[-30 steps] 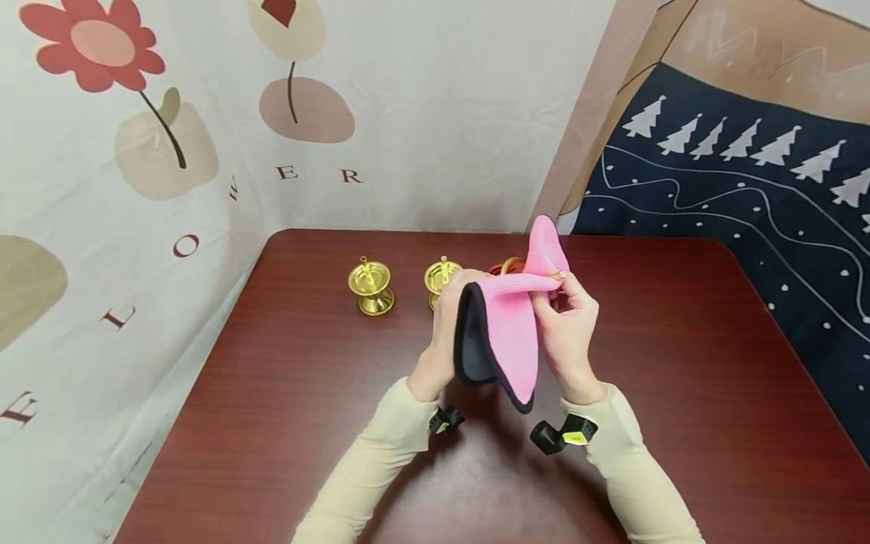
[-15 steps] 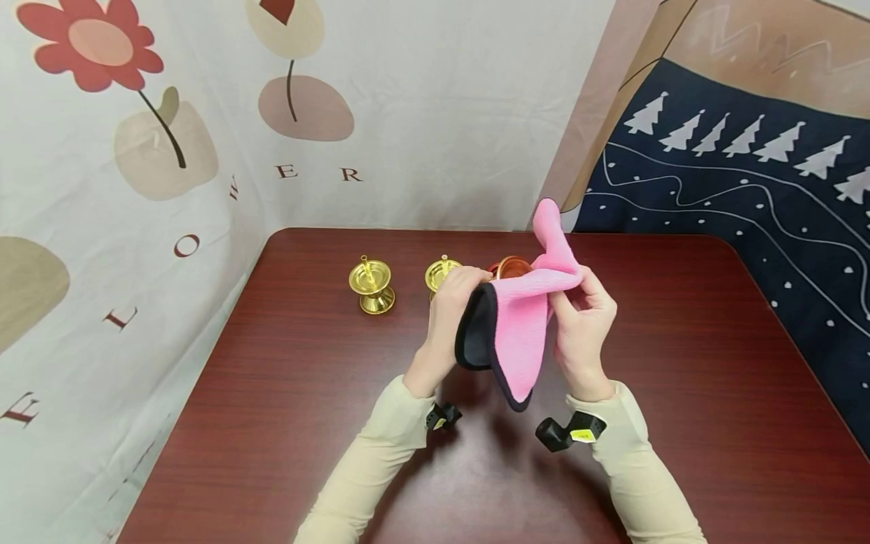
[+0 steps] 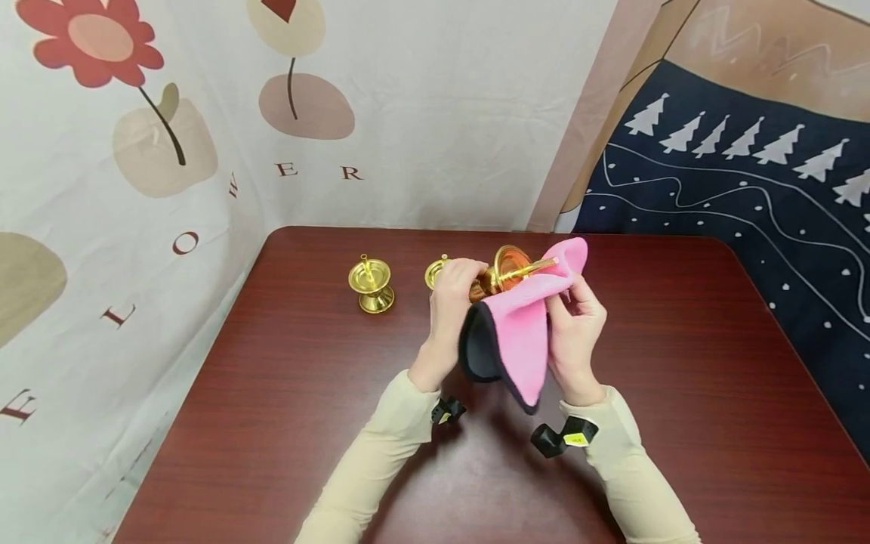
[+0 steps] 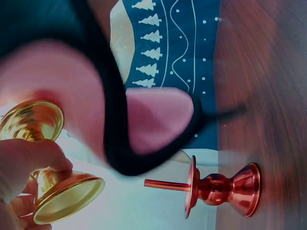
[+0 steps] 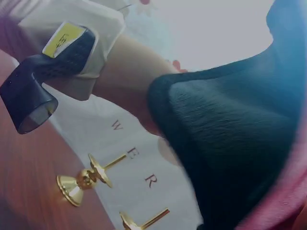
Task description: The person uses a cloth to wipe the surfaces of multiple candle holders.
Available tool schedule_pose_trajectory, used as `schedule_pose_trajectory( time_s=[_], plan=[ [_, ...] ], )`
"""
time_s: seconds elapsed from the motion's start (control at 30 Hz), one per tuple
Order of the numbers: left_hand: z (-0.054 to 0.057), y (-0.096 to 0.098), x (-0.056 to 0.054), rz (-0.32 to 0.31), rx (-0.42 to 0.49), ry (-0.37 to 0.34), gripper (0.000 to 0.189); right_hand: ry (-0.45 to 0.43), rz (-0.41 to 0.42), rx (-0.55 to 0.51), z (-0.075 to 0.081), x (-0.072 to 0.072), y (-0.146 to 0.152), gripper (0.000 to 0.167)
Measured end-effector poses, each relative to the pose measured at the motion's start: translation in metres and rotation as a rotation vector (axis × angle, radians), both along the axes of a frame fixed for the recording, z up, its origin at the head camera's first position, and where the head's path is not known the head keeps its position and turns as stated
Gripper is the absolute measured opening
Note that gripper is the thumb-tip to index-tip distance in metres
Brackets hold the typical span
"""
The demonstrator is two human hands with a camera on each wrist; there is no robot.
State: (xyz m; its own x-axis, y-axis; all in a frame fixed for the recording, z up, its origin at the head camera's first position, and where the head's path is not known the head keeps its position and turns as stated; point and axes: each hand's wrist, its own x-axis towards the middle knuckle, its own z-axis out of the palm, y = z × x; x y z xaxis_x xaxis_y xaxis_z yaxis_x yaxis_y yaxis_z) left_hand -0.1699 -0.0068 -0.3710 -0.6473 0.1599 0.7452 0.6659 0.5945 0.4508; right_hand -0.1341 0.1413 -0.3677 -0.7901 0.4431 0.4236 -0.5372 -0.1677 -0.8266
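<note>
In the head view my left hand [image 3: 451, 306] holds a golden oil lamp [image 3: 506, 279] tilted above the table, its thin tube pointing right. The left wrist view shows thumb and fingers round its narrow stem, between dish and foot. My right hand [image 3: 576, 329] pinches a pink cloth [image 3: 519, 325] with black edging against the tube's tip. The cloth's lower part hangs between my hands, with its dark reverse side [image 5: 230, 129] facing the right wrist camera. The right fingertips are partly hidden behind the cloth.
One golden lamp [image 3: 371, 283] stands upright at the back left. Another golden lamp [image 3: 435, 273] is partly hidden behind my left hand. A reddish, copper-coloured lamp [image 4: 216, 189] stands on the table in the left wrist view. Printed cloth walls [image 3: 442, 113] rise behind the table.
My right hand has moved right, then slightly back left. The cloth's upper corner has dropped. The lamp's dish and tube, mostly covered before, now show clearly.
</note>
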Motion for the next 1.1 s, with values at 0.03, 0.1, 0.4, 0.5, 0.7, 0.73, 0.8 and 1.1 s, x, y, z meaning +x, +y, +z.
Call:
schedule_pose_trajectory(
  time_s=[0.03,0.1,0.4,0.5,0.7,0.73,0.8,1.1],
  plan=[
    [0.0,0.001,0.0,0.008,-0.007,0.02,0.014,0.002,0.003,0.007,-0.002,-0.001,-0.002,0.018],
    [0.0,0.003,0.001,0.02,-0.016,0.056,0.013,0.0,-0.008,0.027,-0.004,-0.003,-0.006,0.015],
    [-0.004,0.005,0.003,-0.021,-0.007,0.08,0.015,-0.008,-0.065,0.009,-0.003,-0.01,-0.007,0.013],
    [-0.004,0.003,0.002,-0.028,-0.019,0.064,0.012,0.035,-0.07,-0.07,0.001,-0.011,-0.003,0.013],
    [-0.005,-0.001,0.0,0.004,0.012,0.013,0.018,0.089,-0.084,-0.182,0.009,-0.008,0.009,0.014],
    [-0.005,-0.002,0.0,0.011,0.023,0.0,0.023,0.09,-0.075,-0.182,0.01,-0.007,0.011,0.014],
    [-0.003,-0.003,0.0,0.014,0.052,-0.029,0.028,0.081,-0.03,-0.17,0.009,-0.005,0.013,0.015],
    [0.004,-0.001,-0.001,-0.012,0.098,-0.072,0.027,0.093,0.16,-0.035,0.001,-0.004,0.006,0.02]
  ],
)
